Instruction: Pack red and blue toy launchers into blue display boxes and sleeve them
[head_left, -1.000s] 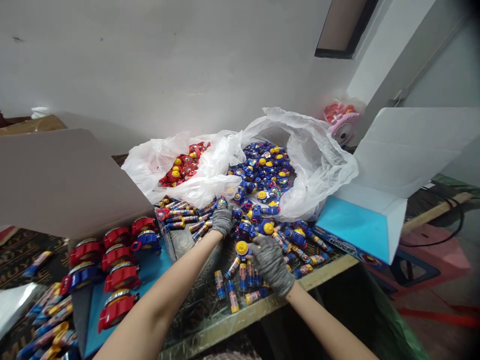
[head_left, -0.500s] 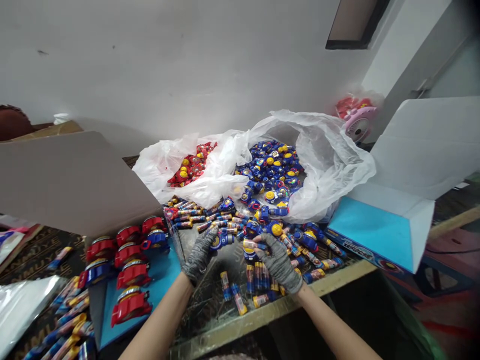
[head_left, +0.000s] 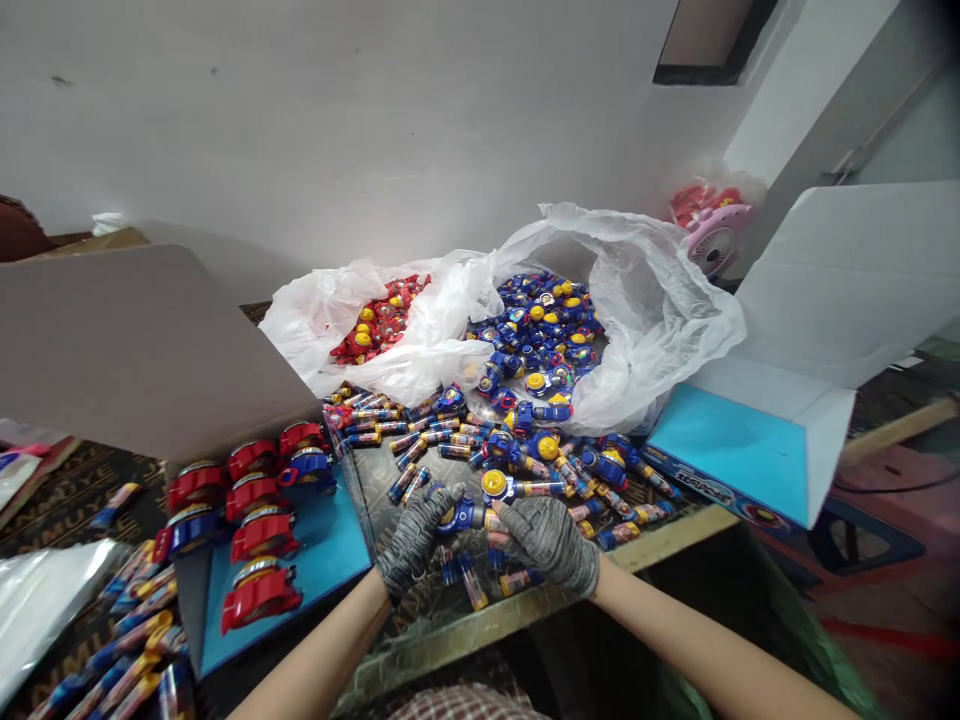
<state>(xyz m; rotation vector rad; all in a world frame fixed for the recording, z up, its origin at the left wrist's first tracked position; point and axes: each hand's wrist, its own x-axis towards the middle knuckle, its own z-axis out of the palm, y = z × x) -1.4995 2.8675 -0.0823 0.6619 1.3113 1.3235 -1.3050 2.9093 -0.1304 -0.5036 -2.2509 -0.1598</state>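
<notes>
Our gloved left hand (head_left: 414,538) and right hand (head_left: 550,540) are closed together on a small blue toy piece (head_left: 461,516) just above the surface (head_left: 525,615) edge (light, stiff, slick plastic, we judge), best pinched by its body, with loose tubes (head_left: 420,440) beyond.

Left hand (head_left: 415,537) and right hand (head_left: 551,540): both in grey speckled knit gloves, ribbed cuffs ending at the wrist. Forearms bare, no sleeves visible. Checked red-and-white fabric at bottom edge, blurred.
</notes>
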